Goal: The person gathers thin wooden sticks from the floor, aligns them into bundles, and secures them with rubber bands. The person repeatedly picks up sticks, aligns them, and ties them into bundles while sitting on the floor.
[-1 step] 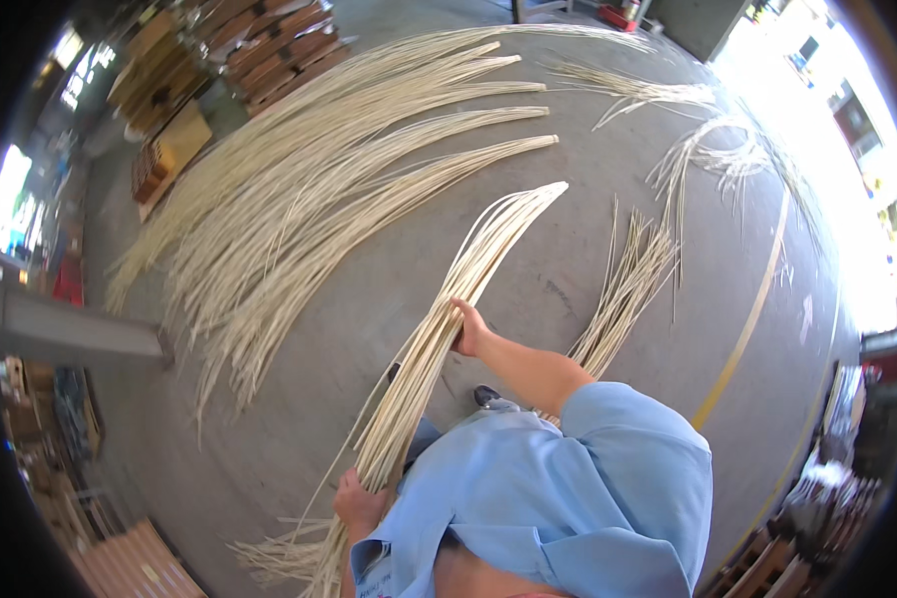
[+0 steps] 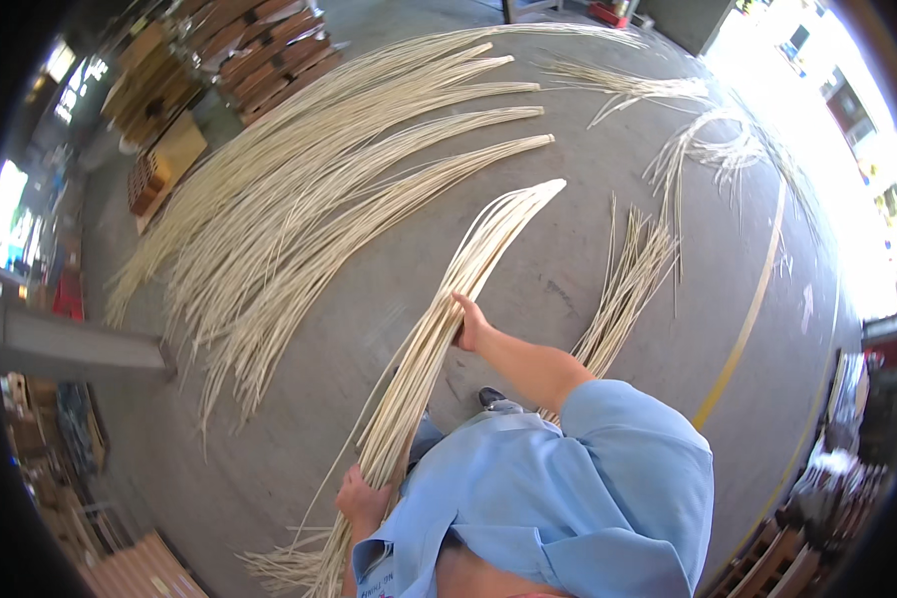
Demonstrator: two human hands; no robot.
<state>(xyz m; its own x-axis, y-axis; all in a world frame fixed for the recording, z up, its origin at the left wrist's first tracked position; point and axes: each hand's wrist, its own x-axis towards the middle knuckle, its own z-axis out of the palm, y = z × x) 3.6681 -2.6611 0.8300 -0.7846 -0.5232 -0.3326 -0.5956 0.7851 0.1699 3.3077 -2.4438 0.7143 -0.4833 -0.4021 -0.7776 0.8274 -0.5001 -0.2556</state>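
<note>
Left grip [image 2: 364,495], right grip [image 2: 470,325]: both holding long bundle of thin, pale-yellow strips [image 2: 419,374]. Similar bundles [image 2: 279,204] fanned across grey floor [image 2: 558,234].

Strong daylight glare washes out the open side [image 2: 817,120] at right, while the floor [image 2: 359,324] is moderately lit. Fisheye distortion bends the periphery, which fades to black.

light-blue shirt [image 2: 588,478], apparently dark shoe [image 2: 489,397]

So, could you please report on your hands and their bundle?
Left hand gripping low; right hand gripping higher. Pale strand bundle held slantwise. Second bundle lies right, apparently not obstructing.
</note>
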